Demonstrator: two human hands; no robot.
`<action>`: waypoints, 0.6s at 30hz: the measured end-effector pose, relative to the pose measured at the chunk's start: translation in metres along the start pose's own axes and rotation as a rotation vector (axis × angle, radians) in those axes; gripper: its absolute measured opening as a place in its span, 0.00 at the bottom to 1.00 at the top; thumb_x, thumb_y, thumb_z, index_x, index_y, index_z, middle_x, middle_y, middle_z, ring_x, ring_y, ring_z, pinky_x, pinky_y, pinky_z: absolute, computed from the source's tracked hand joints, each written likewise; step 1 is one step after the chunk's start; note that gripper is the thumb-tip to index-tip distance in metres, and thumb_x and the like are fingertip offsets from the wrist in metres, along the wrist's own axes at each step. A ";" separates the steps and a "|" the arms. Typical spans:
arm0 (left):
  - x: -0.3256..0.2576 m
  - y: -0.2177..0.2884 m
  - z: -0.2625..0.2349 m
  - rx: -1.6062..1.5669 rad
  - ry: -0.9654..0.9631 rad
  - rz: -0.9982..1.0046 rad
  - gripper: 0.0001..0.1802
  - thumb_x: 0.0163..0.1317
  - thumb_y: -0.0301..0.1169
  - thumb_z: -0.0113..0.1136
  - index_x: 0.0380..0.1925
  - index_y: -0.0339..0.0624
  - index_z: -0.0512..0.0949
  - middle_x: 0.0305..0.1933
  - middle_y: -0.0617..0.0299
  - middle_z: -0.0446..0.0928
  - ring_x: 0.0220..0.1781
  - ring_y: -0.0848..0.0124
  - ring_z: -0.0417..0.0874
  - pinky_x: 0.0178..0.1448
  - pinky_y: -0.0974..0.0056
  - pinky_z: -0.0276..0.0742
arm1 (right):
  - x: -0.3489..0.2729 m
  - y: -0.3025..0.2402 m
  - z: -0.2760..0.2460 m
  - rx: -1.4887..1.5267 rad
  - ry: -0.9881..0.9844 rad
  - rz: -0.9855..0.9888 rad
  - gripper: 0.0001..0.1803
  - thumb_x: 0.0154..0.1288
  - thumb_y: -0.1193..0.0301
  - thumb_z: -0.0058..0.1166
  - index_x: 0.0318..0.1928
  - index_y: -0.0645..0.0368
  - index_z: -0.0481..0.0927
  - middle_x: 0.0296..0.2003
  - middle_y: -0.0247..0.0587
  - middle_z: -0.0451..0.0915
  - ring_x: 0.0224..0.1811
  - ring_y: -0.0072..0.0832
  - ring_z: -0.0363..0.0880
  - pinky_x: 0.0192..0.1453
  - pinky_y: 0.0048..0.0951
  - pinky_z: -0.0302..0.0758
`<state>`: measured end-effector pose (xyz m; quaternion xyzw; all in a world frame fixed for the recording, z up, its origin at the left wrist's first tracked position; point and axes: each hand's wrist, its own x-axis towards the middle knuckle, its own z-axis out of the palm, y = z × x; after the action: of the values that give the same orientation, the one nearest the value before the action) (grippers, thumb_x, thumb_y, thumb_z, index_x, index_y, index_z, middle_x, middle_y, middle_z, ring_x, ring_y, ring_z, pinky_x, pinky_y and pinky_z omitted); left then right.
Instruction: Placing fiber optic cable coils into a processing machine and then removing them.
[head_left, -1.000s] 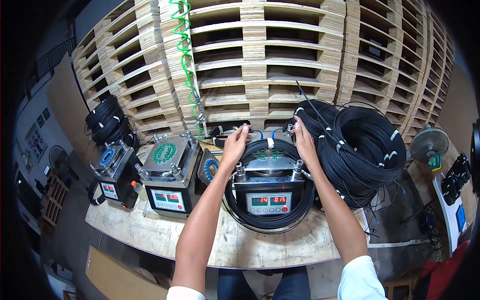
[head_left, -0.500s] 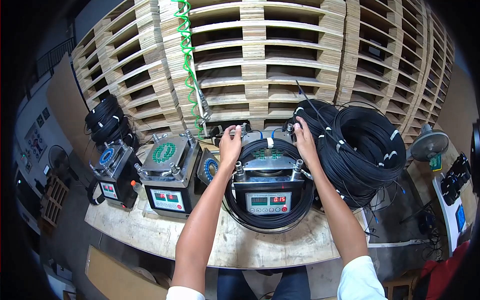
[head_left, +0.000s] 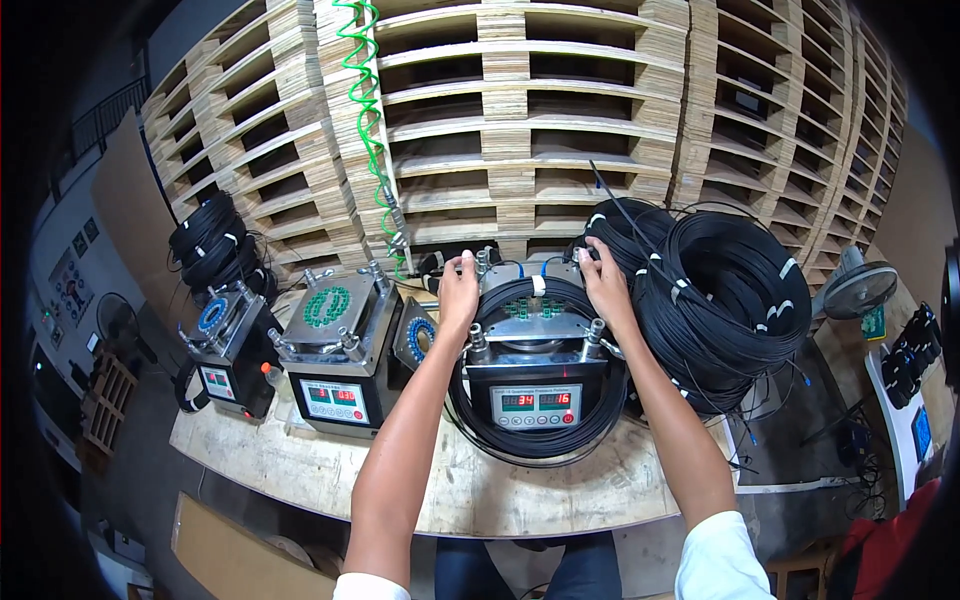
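On the bench in front of me stands a polishing machine (head_left: 482, 385) with a metal top plate and a lit red digital display. A coil of black cable (head_left: 470, 425) with a white tie hangs looped around it. My left hand (head_left: 460, 297) is curled at the far left corner clamp (head_left: 483, 262), fingertips partly hidden. At the far right corner clamp (head_left: 579, 258), my right hand (head_left: 606, 283) has its fingers bent around it. Green connectors (head_left: 535, 308) sit in a ring on the top plate. Two near corner clamps (head_left: 477, 340) stand upright, untouched.
Two similar machines (head_left: 333, 370) stand to the left, near an orange-capped bottle (head_left: 273, 375). Large black cable coils (head_left: 725, 300) fill the right side. Behind rise stacked wooden pallets (head_left: 510, 100) and a green spiral air hose (head_left: 365, 110). A fan (head_left: 858, 287) is at far right.
The digits on the display in front of me and on the neighbouring machine have changed. My left hand's fingers have shifted slightly left, and my right hand's slightly left and down. The cable coil stays put.
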<state>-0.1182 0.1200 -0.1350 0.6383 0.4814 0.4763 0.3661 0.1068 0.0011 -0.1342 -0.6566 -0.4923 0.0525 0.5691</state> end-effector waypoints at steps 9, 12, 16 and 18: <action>-0.007 0.013 0.000 0.028 -0.014 -0.007 0.38 0.72 0.60 0.48 0.64 0.36 0.72 0.60 0.36 0.78 0.65 0.45 0.77 0.68 0.51 0.69 | 0.002 0.008 -0.001 0.091 0.049 -0.029 0.29 0.78 0.51 0.48 0.67 0.57 0.72 0.37 0.48 0.82 0.37 0.30 0.81 0.45 0.31 0.76; -0.009 0.014 -0.003 0.021 -0.058 0.007 0.38 0.72 0.60 0.48 0.65 0.37 0.72 0.60 0.37 0.78 0.66 0.45 0.77 0.68 0.52 0.70 | -0.001 -0.001 -0.001 -0.043 0.073 0.072 0.30 0.77 0.49 0.49 0.66 0.59 0.73 0.37 0.49 0.82 0.35 0.32 0.80 0.44 0.33 0.77; 0.004 -0.003 -0.004 -0.039 -0.110 -0.037 0.38 0.73 0.60 0.47 0.65 0.38 0.71 0.60 0.37 0.78 0.66 0.46 0.77 0.68 0.52 0.69 | -0.002 -0.005 0.004 -0.084 0.144 0.013 0.31 0.75 0.48 0.50 0.64 0.60 0.74 0.36 0.50 0.82 0.32 0.33 0.78 0.44 0.36 0.77; 0.005 -0.005 -0.003 -0.029 -0.093 -0.077 0.38 0.73 0.60 0.46 0.65 0.37 0.71 0.60 0.37 0.78 0.66 0.45 0.77 0.68 0.51 0.69 | -0.001 -0.002 0.005 -0.089 0.096 -0.005 0.29 0.76 0.50 0.50 0.64 0.59 0.74 0.35 0.51 0.82 0.34 0.35 0.80 0.46 0.38 0.77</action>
<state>-0.1221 0.1266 -0.1379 0.6353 0.4810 0.4389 0.4153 0.1021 0.0037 -0.1345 -0.6818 -0.4677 -0.0023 0.5626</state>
